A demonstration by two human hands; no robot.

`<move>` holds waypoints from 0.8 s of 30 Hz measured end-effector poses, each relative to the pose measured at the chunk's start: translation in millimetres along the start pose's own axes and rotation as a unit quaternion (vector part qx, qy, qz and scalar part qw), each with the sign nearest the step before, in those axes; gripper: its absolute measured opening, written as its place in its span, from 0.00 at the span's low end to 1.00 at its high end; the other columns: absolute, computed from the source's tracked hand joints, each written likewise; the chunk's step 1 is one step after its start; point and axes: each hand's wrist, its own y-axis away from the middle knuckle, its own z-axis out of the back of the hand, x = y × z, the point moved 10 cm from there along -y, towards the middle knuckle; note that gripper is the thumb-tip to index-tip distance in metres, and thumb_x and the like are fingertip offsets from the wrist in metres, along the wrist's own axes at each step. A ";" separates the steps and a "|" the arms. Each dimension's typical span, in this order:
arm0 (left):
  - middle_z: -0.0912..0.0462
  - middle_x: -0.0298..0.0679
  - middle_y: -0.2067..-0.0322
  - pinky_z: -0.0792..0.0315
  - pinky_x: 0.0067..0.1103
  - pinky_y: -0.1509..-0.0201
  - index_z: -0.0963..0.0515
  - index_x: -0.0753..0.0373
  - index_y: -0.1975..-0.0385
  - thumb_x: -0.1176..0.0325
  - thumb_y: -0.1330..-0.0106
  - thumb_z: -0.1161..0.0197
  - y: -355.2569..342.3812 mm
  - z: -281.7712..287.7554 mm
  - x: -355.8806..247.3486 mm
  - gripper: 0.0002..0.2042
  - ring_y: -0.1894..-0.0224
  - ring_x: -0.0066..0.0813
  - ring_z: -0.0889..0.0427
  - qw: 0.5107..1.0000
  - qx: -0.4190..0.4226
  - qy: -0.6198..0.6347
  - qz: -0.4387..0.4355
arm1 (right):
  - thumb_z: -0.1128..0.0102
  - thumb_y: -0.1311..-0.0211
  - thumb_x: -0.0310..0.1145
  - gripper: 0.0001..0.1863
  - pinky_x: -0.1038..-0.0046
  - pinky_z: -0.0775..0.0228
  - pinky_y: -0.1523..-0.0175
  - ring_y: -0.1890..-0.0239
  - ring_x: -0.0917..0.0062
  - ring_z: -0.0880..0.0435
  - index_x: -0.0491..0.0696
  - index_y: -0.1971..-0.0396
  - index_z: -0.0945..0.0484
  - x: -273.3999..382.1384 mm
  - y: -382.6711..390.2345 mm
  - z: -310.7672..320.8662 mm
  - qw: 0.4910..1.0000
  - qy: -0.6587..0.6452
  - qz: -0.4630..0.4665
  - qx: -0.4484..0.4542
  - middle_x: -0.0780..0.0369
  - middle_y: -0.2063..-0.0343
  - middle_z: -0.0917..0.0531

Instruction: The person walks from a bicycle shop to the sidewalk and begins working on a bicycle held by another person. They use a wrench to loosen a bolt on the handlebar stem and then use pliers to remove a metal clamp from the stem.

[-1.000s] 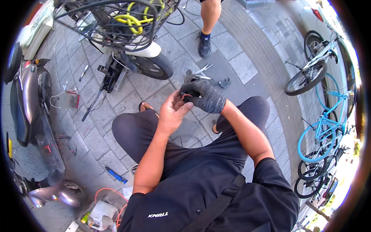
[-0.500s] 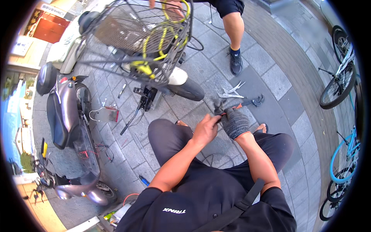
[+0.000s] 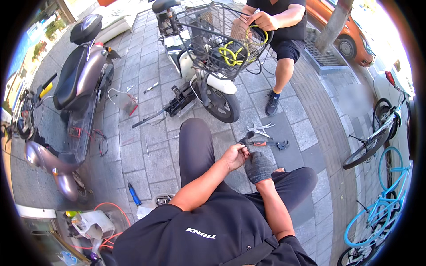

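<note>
My bare left hand (image 3: pixel 235 157) is closed, pinching a dark, limp thing (image 3: pixel 245 138) that looks like a work glove and sticks up beyond the fingers. Right against it, my right hand (image 3: pixel 258 168) wears a grey knit glove with an orange cuff. Its fingers are curled in; what they grip is hidden. On the paving just past my hands lies an adjustable wrench (image 3: pixel 280 145) with a black and orange handle. Silver pliers (image 3: pixel 262 129) lie spread open beyond it.
A white electric bike (image 3: pixel 219 84) with a wire basket stands ahead; another person's hand (image 3: pixel 262 20) rests near its basket. A scooter (image 3: pixel 73 95) stands at left, bicycles (image 3: pixel 377 213) at right. A blue-handled tool (image 3: pixel 134 194) and a plastic bag (image 3: pixel 94 224) lie lower left.
The view has shifted, bringing the other person's torso and an orange car into sight. My hands stay together, now nearer my lap; the dark thing remains between them.
</note>
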 end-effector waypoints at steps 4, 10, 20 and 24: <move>0.14 0.42 0.58 0.24 0.32 0.42 0.19 0.69 0.53 0.75 0.34 0.45 15.3 -4.9 -16.4 0.13 0.53 0.35 0.17 0.984 -0.001 -0.102 -0.143 | 0.40 0.40 0.32 0.09 0.53 0.28 0.58 0.63 0.50 0.17 0.45 0.63 0.18 30.8 5.1 7.7 0.994 0.004 0.082 -0.071 0.49 0.67 0.16; 0.17 0.37 0.63 0.24 0.32 0.52 0.19 0.65 0.54 0.68 0.27 0.42 27.9 -20.6 -4.2 0.10 0.60 0.28 0.19 0.984 0.048 -0.146 -0.087 | 0.42 0.36 0.33 0.11 0.51 0.27 0.52 0.59 0.46 0.17 0.44 0.59 0.20 23.0 3.4 -21.1 0.999 -0.033 0.011 -0.013 0.46 0.64 0.16; 0.18 0.41 0.47 0.26 0.35 0.35 0.25 0.58 0.39 0.62 0.19 0.54 1.2 -42.4 -20.7 0.16 0.45 0.42 0.17 0.981 0.146 0.061 -0.116 | 0.38 0.39 0.33 0.10 0.59 0.26 0.64 0.71 0.54 0.15 0.40 0.68 0.21 31.6 13.8 -23.9 0.995 0.006 -0.035 0.094 0.47 0.75 0.17; 0.21 0.40 0.40 0.30 0.42 0.30 0.27 0.58 0.36 0.57 0.20 0.53 30.0 -61.5 -34.0 0.19 0.42 0.46 0.19 0.957 0.230 0.160 -0.070 | 0.42 0.39 0.31 0.08 0.59 0.27 0.65 0.76 0.56 0.19 0.41 0.67 0.24 58.0 13.5 -29.9 0.991 -0.032 0.009 0.133 0.49 0.78 0.20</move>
